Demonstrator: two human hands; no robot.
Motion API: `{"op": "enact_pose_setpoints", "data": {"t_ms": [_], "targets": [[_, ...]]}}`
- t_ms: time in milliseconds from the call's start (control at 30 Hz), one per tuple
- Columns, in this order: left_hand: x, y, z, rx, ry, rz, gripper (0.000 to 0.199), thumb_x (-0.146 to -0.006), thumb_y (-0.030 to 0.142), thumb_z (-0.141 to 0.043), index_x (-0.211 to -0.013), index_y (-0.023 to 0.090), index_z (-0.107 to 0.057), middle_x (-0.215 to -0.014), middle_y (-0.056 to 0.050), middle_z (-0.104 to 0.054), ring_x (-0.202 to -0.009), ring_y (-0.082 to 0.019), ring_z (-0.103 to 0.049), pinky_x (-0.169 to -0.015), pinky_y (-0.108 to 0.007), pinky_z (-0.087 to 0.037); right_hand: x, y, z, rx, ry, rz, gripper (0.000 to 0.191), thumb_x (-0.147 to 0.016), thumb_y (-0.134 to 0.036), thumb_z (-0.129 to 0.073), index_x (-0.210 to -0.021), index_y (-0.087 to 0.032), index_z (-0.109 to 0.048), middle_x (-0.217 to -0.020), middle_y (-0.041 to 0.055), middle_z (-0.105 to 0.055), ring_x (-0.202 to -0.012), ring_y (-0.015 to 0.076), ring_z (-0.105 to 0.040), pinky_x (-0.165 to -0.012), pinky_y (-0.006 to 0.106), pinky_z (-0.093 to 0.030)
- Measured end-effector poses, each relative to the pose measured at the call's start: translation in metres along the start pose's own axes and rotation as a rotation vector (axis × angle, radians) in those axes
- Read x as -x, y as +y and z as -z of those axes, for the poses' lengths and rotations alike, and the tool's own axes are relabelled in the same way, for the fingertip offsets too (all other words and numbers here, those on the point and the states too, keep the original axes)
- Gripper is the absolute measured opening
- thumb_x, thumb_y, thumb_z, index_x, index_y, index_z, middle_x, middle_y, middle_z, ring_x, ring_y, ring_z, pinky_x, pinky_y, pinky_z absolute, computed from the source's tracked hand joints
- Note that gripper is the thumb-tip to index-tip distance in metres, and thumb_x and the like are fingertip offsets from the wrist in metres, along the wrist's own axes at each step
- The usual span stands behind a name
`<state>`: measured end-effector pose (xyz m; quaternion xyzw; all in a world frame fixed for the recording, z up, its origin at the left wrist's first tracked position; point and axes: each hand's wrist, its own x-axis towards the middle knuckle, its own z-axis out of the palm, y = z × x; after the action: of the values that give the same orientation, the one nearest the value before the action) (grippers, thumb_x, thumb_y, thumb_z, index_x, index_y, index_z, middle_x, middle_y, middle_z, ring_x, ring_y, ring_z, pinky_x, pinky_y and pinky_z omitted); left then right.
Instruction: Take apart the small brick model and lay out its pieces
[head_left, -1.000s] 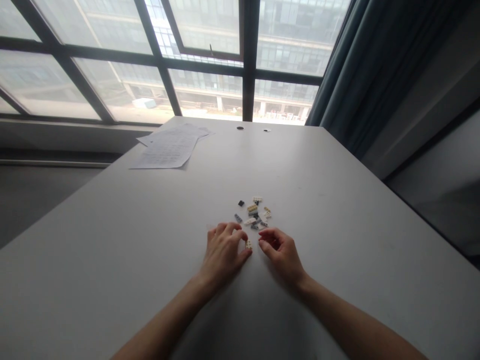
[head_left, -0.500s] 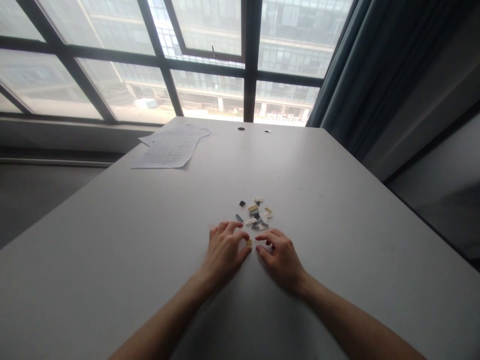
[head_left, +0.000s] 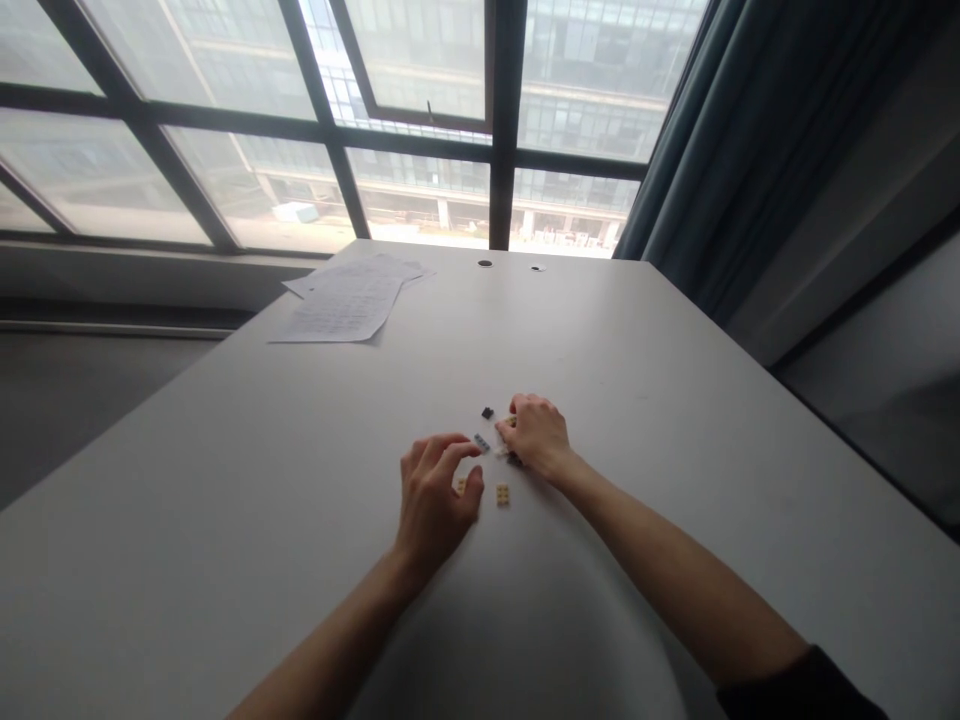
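Note:
My left hand (head_left: pixel 440 490) rests on the table with thumb and index finger apart. In its curve sits a pale yellow toy brick (head_left: pixel 462 485), partly hidden by the thumb. Just right of that hand, a second pale yellow brick (head_left: pixel 502 495) lies studs up on the table. My right hand (head_left: pixel 536 432) is bent down over the small pile of bricks, its fingers curled around pieces there. Whatever they grip is mostly hidden; a bit of yellow brick (head_left: pixel 512 420) shows by the thumb. A grey-blue brick (head_left: pixel 481 442) lies between the hands, near the left fingertips.
A small black brick (head_left: pixel 487 412) lies at the far left of the pile. Dark grey pieces (head_left: pixel 514 460) show under my right hand. Printed papers (head_left: pixel 345 305) lie at the back left of the white table (head_left: pixel 262 520), before the windows. A curtain (head_left: pixel 697 170) hangs at right.
My right hand has moved from near the left hand forward onto the pile. My left hand has shifted slightly left, and a pale yellow brick now lies uncovered between the hands.

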<state>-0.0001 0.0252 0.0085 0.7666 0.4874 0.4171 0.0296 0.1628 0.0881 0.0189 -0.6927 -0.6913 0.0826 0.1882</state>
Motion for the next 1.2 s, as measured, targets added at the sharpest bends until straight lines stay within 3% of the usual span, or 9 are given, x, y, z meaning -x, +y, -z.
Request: {"op": "enact_pose_setpoints", "data": {"t_ms": [200,333,400,533,600,700,900,1067,1200], "targets": [[-0.001,-0.002,0.000,0.046,0.090,0.021,0.006,-0.082,0.018,-0.056,-0.086,0.022,-0.061,-0.095,-0.004,-0.063,-0.093,-0.024,-0.055,-0.087,-0.042,-0.040,-0.004,-0.001,-0.004,-0.078,-0.001,-0.023,0.014,-0.075,-0.018,-0.058,-0.087,-0.015,-0.065,-0.092,0.0139,-0.067,-0.092,0.0264,-0.060,-0.080,0.036,-0.043],[0.000,-0.002,0.000,0.085,0.141,0.017,0.007,-0.083,0.018,-0.056,-0.087,0.021,-0.060,-0.094,-0.004,-0.063,-0.093,-0.023,-0.056,-0.088,-0.041,-0.041,-0.002,0.002,0.008,-0.218,-0.004,-0.008,0.015,-0.075,-0.026,-0.060,-0.087,-0.018,-0.065,-0.086,0.0076,-0.069,-0.084,0.0206,-0.061,-0.078,0.032,-0.044],[0.000,-0.001,-0.001,0.105,0.150,0.005,0.008,-0.083,0.020,-0.058,-0.091,0.021,-0.060,-0.095,-0.004,-0.063,-0.093,-0.023,-0.056,-0.088,-0.040,-0.042,0.007,0.005,0.016,-0.505,-0.042,-0.030,0.018,-0.076,-0.033,-0.059,-0.085,-0.018,-0.064,-0.081,0.0038,-0.069,-0.074,0.0165,-0.061,-0.073,0.029,-0.046],[0.003,0.003,-0.002,0.153,0.129,-0.074,0.023,-0.082,0.025,-0.063,-0.104,0.021,-0.060,-0.099,-0.006,-0.062,-0.095,-0.023,-0.056,-0.087,-0.038,-0.045,0.037,0.009,0.026,-1.511,-0.297,-0.198,0.015,-0.072,-0.029,-0.061,-0.081,-0.018,-0.064,-0.076,0.0010,-0.066,-0.067,0.0132,-0.059,-0.069,0.027,-0.047],[0.004,0.007,-0.002,0.174,0.112,-0.129,0.030,-0.081,0.027,-0.065,-0.110,0.021,-0.060,-0.100,-0.006,-0.062,-0.095,-0.023,-0.056,-0.086,-0.037,-0.045,0.054,0.009,0.027,-1.774,-0.417,-0.278,0.012,-0.071,-0.025,-0.062,-0.079,-0.017,-0.065,-0.075,0.0007,-0.066,-0.067,0.0126,-0.058,-0.068,0.026,-0.046],[0.005,0.013,-0.001,0.189,0.096,-0.191,0.029,-0.082,0.027,-0.065,-0.111,0.023,-0.062,-0.097,-0.005,-0.063,-0.092,-0.021,-0.056,-0.085,-0.036,-0.045,0.073,0.006,0.023,-1.968,-0.516,-0.348,0.011,-0.071,-0.024,-0.062,-0.077,-0.016,-0.066,-0.073,0.0014,-0.066,-0.067,0.0130,-0.056,-0.066,0.026,-0.046],[0.006,0.018,0.000,0.228,0.077,-0.230,0.022,-0.083,0.020,-0.065,-0.105,0.023,-0.064,-0.092,-0.004,-0.065,-0.089,-0.020,-0.055,-0.083,-0.036,-0.043,0.087,0.004,0.015,-2.118,-0.545,-0.382,0.008,-0.072,-0.021,-0.063,-0.077,-0.016,-0.066,-0.075,-0.0008,-0.065,-0.068,0.0109,-0.056,-0.068,0.024,-0.046],[0.005,0.019,-0.001,0.247,-0.041,-0.216,0.014,-0.088,0.022,-0.058,-0.100,0.021,-0.065,-0.090,-0.005,-0.066,-0.086,-0.019,-0.055,-0.082,-0.035,-0.042,0.092,0.008,0.012,-2.026,-0.455,-0.334,0.009,-0.075,-0.022,-0.065,-0.081,-0.016,-0.067,-0.074,0.0000,-0.065,-0.068,0.0109,-0.057,-0.066,0.023,-0.045],[0.005,0.017,-0.003,0.259,-0.064,-0.183,0.013,-0.091,0.023,-0.054,-0.090,0.019,-0.066,-0.083,-0.004,-0.065,-0.082,-0.019,-0.053,-0.080,-0.034,-0.040,0.094,0.010,0.007,-1.882,-0.418,-0.295,0.017,-0.080,-0.032,-0.064,-0.078,-0.015,-0.064,-0.070,0.0006,-0.064,-0.061,0.0099,-0.055,-0.061,0.022,-0.044]]}}
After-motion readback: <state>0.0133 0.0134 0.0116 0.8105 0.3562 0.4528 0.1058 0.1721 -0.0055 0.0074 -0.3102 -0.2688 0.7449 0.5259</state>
